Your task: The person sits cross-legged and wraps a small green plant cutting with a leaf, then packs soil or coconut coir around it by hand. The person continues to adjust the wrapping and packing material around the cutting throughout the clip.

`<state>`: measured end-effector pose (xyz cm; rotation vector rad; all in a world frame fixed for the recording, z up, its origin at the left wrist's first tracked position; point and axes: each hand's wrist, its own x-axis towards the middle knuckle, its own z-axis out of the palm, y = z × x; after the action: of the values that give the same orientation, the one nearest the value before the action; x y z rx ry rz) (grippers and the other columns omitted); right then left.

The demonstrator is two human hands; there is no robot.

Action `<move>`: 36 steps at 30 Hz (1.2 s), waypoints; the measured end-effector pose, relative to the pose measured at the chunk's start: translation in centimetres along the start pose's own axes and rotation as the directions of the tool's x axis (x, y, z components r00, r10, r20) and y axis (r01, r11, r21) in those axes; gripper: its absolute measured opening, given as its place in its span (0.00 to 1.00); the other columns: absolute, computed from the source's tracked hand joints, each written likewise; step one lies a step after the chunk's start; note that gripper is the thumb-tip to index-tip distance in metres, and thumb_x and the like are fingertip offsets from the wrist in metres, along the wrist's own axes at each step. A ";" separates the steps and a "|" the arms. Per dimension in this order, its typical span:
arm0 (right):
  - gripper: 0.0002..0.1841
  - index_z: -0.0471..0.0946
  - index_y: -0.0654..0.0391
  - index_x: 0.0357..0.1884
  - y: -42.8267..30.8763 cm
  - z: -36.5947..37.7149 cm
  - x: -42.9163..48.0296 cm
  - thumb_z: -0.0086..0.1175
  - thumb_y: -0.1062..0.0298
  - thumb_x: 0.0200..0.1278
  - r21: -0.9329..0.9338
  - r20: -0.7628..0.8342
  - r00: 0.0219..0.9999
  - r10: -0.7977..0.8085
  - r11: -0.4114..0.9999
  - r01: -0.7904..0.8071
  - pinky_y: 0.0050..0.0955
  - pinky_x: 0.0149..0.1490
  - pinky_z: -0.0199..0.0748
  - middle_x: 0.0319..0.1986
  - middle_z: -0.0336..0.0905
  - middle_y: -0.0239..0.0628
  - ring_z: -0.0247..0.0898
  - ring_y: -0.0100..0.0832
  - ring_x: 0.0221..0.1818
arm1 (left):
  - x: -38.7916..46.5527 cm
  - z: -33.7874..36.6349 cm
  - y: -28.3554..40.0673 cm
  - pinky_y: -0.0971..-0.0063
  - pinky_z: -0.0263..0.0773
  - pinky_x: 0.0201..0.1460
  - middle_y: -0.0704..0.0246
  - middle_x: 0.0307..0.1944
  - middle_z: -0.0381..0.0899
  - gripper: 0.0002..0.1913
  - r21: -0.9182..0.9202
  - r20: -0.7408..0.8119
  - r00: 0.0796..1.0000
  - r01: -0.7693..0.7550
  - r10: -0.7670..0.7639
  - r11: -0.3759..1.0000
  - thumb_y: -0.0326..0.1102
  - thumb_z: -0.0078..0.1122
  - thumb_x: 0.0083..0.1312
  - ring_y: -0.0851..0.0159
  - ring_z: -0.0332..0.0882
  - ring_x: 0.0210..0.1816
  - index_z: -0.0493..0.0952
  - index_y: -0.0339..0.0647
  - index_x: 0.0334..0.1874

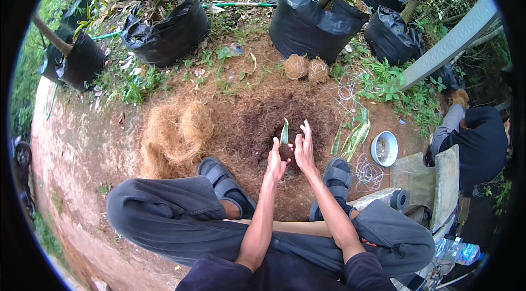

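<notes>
My left hand (276, 160) holds a clump of dark soil (285, 151) with a variegated snake plant leaf (284, 131) standing upright from it. Beside the clump is my right hand (304, 150), its fingers apart and pointing forward; whether it touches the soil I cannot tell. Beneath both hands spreads a heap of dark, fibrous potting soil (263, 122). Several cut snake plant leaves (356, 137) lie to the right, near loops of thin white string (369, 172). A pile of tan coconut fibre (176, 135) is on the left.
Two string-wrapped fibre balls (296, 66) sit before a black grow bag (312, 24). A white bowl (384, 148) stands at right, near a concrete block (447, 184). Another person (476, 147) crouches at far right. A plastic bottle (460, 252) lies at lower right. My sandalled feet flank the soil.
</notes>
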<state>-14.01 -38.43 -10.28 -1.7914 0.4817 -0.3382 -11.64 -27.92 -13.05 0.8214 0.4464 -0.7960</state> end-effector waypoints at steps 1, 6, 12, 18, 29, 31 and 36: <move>0.35 0.46 0.57 0.71 0.1 -0.1 0.1 0.36 0.45 0.70 -0.084 0.009 0.999 -0.041 0.996 0.041 0.42 0.57 0.70 0.63 0.53 0.62 0.54 0.53 0.65 | -0.1 0.1 0.1 0.76 0.65 0.31 0.73 0.30 0.78 0.29 0.013 0.016 1.000 -0.020 0.020 1.000 0.63 0.37 0.69 0.72 0.73 0.32 0.77 0.42 0.37; 0.33 0.52 0.60 0.69 1.0 0.5 -0.9 0.38 0.49 0.71 -0.195 0.012 0.999 -0.040 0.980 0.042 0.45 0.67 0.52 0.61 0.58 0.59 0.57 0.53 0.63 | 0.0 0.4 -0.6 0.74 0.67 0.31 0.74 0.29 0.77 0.25 -0.027 -0.021 0.997 -0.072 0.071 0.997 0.57 0.39 0.72 0.73 0.72 0.31 0.76 0.40 0.37; 0.34 0.50 0.61 0.70 1.5 0.7 -1.1 0.36 0.48 0.71 -0.297 0.021 0.988 -0.154 0.943 0.153 0.45 0.66 0.52 0.61 0.59 0.57 0.56 0.52 0.64 | 0.7 -0.4 -1.3 0.73 0.71 0.35 0.72 0.31 0.77 0.21 0.070 -0.012 0.999 -0.028 0.029 0.997 0.52 0.42 0.73 0.72 0.73 0.31 0.76 0.39 0.39; 0.34 0.50 0.63 0.69 0.6 0.3 -0.9 0.43 0.53 0.69 -0.365 0.033 0.975 -0.218 0.906 0.215 0.46 0.66 0.54 0.62 0.59 0.57 0.56 0.54 0.64 | 0.0 0.2 -1.1 0.69 0.71 0.39 0.69 0.35 0.77 0.25 0.033 0.018 1.000 -0.013 0.012 0.999 0.54 0.39 0.73 0.70 0.74 0.35 0.74 0.35 0.43; 0.34 0.50 0.61 0.70 -0.1 1.9 -0.3 0.41 0.50 0.70 -0.265 -0.090 0.977 -0.196 0.950 0.166 0.45 0.66 0.54 0.60 0.60 0.58 0.58 0.51 0.63 | 0.6 -1.0 -0.4 0.71 0.69 0.44 0.66 0.42 0.78 0.27 0.067 -0.007 0.997 -0.080 0.081 0.995 0.57 0.37 0.72 0.67 0.74 0.42 0.74 0.36 0.47; 0.29 0.56 0.62 0.66 0.2 1.3 0.7 0.45 0.57 0.69 -0.207 -0.087 0.995 -0.058 0.978 0.038 0.42 0.61 0.62 0.56 0.65 0.57 0.64 0.49 0.58 | 0.4 -2.1 0.9 0.79 0.64 0.28 0.71 0.29 0.80 0.28 0.128 -0.043 0.988 -0.141 0.147 0.982 0.59 0.37 0.71 0.73 0.75 0.30 0.77 0.39 0.38; 0.15 0.75 0.65 0.46 1.0 -0.3 1.5 0.57 0.68 0.59 -0.396 0.232 0.972 -0.035 0.909 0.128 0.37 0.53 0.72 0.41 0.76 0.50 0.73 0.45 0.46 | 0.2 -3.6 2.8 0.80 0.60 0.25 0.73 0.27 0.80 0.31 0.240 -0.162 0.940 -0.258 0.301 0.936 0.59 0.33 0.72 0.76 0.67 0.23 0.80 0.39 0.34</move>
<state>-12.99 -39.65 -11.21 -2.2330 0.3344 -0.0936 -9.54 -23.98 -14.13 1.1460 0.4095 -0.5023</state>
